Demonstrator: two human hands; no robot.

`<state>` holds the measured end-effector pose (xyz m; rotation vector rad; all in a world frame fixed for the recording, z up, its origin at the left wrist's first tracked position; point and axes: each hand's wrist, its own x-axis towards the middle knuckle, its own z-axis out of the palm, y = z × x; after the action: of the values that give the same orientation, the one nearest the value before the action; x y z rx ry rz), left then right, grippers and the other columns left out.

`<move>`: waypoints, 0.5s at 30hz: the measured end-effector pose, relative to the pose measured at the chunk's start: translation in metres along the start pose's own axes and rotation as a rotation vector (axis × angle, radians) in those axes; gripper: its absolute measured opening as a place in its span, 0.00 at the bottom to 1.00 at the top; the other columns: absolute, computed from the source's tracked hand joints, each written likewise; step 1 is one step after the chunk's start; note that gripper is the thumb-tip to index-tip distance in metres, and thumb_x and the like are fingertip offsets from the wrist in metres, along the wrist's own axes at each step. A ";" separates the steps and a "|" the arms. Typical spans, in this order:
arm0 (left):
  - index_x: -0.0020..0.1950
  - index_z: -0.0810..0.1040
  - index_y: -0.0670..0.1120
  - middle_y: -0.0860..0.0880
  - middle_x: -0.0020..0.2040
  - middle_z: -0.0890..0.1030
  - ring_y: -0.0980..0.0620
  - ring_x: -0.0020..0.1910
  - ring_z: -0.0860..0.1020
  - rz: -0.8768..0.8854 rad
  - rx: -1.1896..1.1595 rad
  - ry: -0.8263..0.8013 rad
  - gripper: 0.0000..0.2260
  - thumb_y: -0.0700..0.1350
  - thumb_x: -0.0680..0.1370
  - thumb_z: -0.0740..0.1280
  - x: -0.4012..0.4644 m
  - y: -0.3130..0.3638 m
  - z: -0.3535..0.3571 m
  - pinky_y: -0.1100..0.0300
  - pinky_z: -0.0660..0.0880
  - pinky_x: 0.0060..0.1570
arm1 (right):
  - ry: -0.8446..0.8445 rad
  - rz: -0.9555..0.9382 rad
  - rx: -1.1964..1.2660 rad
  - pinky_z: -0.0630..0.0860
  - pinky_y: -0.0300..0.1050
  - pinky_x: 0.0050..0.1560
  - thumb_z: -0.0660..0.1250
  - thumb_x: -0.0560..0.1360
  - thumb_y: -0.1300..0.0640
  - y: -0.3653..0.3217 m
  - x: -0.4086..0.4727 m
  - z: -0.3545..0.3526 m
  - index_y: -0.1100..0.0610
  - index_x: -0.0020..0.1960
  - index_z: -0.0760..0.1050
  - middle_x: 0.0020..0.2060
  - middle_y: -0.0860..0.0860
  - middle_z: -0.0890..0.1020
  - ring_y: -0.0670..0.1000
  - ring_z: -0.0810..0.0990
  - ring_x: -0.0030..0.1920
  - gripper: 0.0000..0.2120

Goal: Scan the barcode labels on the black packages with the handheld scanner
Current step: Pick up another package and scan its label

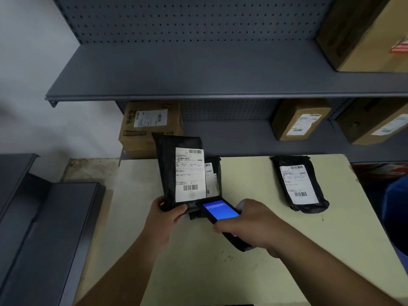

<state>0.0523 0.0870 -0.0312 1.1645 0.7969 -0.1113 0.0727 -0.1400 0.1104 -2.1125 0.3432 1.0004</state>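
Three black packages are in front of me: one I hold up in my left hand [164,214], a second [215,173] lying on the desk [287,250] right behind it and mostly hidden, and a third [299,184] flat on the desk well off to the right, label up. My left fingers [180,209] are closed on the lower left corner of the raised package [170,171], thumb across its front and the rest tucked behind, so it stands nearly upright with its white label [190,174] facing me. That label carries a barcode at the top right and another near the bottom. My right hand [249,224] is wrapped around the body of the scanner [220,212], fingers curled over its near end, its blue screen lit and turned up at me. The scanner's far tip sits just below the label's bottom edge, close beside my left thumb. Brown cardboard boxes [150,127] sit on the grey shelf [198,71] behind the desk.
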 end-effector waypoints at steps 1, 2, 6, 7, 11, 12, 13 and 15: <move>0.69 0.72 0.37 0.38 0.63 0.82 0.44 0.57 0.85 0.000 0.007 -0.003 0.24 0.29 0.74 0.74 0.000 -0.002 0.002 0.63 0.84 0.46 | 0.000 0.002 -0.001 0.80 0.47 0.40 0.79 0.54 0.40 0.000 0.000 0.000 0.55 0.51 0.78 0.46 0.55 0.87 0.52 0.83 0.38 0.31; 0.68 0.72 0.37 0.38 0.63 0.82 0.43 0.58 0.85 0.001 0.014 -0.012 0.24 0.29 0.74 0.74 0.000 -0.003 0.003 0.62 0.84 0.47 | -0.002 0.005 0.002 0.81 0.47 0.40 0.79 0.54 0.40 0.000 0.000 0.000 0.55 0.51 0.77 0.47 0.55 0.87 0.53 0.84 0.38 0.31; 0.68 0.72 0.38 0.39 0.62 0.83 0.44 0.58 0.85 0.002 0.020 -0.013 0.24 0.29 0.74 0.74 -0.002 -0.005 0.009 0.62 0.84 0.47 | -0.003 0.016 0.004 0.81 0.47 0.40 0.79 0.54 0.40 0.003 0.000 -0.001 0.55 0.51 0.78 0.47 0.55 0.87 0.52 0.84 0.39 0.32; 0.68 0.72 0.38 0.39 0.62 0.83 0.44 0.58 0.85 0.003 0.023 -0.017 0.25 0.29 0.74 0.74 -0.003 -0.005 0.010 0.62 0.84 0.47 | -0.001 0.022 0.005 0.81 0.47 0.40 0.79 0.53 0.39 0.003 0.000 -0.001 0.55 0.51 0.78 0.47 0.55 0.87 0.52 0.84 0.38 0.32; 0.68 0.72 0.39 0.41 0.60 0.84 0.44 0.57 0.85 0.017 0.034 -0.015 0.25 0.30 0.74 0.75 -0.005 -0.004 0.012 0.59 0.83 0.49 | -0.002 0.024 0.012 0.79 0.46 0.39 0.79 0.56 0.40 0.004 -0.001 -0.003 0.56 0.50 0.78 0.43 0.53 0.85 0.51 0.82 0.36 0.29; 0.68 0.73 0.40 0.41 0.59 0.83 0.44 0.57 0.85 0.020 0.030 -0.011 0.25 0.30 0.74 0.75 -0.006 -0.004 0.013 0.58 0.82 0.49 | -0.004 0.021 0.014 0.78 0.45 0.38 0.80 0.59 0.42 0.004 -0.001 -0.003 0.56 0.50 0.78 0.42 0.53 0.85 0.51 0.82 0.36 0.27; 0.68 0.72 0.40 0.42 0.59 0.83 0.44 0.56 0.85 0.022 0.022 -0.009 0.24 0.30 0.74 0.74 -0.007 -0.004 0.015 0.58 0.82 0.50 | -0.002 0.018 0.016 0.77 0.44 0.38 0.81 0.61 0.43 0.004 -0.002 -0.004 0.56 0.50 0.78 0.42 0.52 0.85 0.50 0.81 0.35 0.25; 0.67 0.72 0.40 0.42 0.58 0.83 0.44 0.56 0.85 0.024 0.019 -0.009 0.24 0.29 0.74 0.74 -0.009 -0.005 0.016 0.57 0.81 0.51 | 0.001 0.016 0.014 0.76 0.43 0.37 0.81 0.63 0.44 0.004 -0.003 -0.004 0.56 0.50 0.78 0.41 0.52 0.84 0.50 0.81 0.35 0.23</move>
<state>0.0516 0.0683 -0.0271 1.1906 0.7751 -0.1050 0.0711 -0.1461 0.1125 -2.1008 0.3663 1.0035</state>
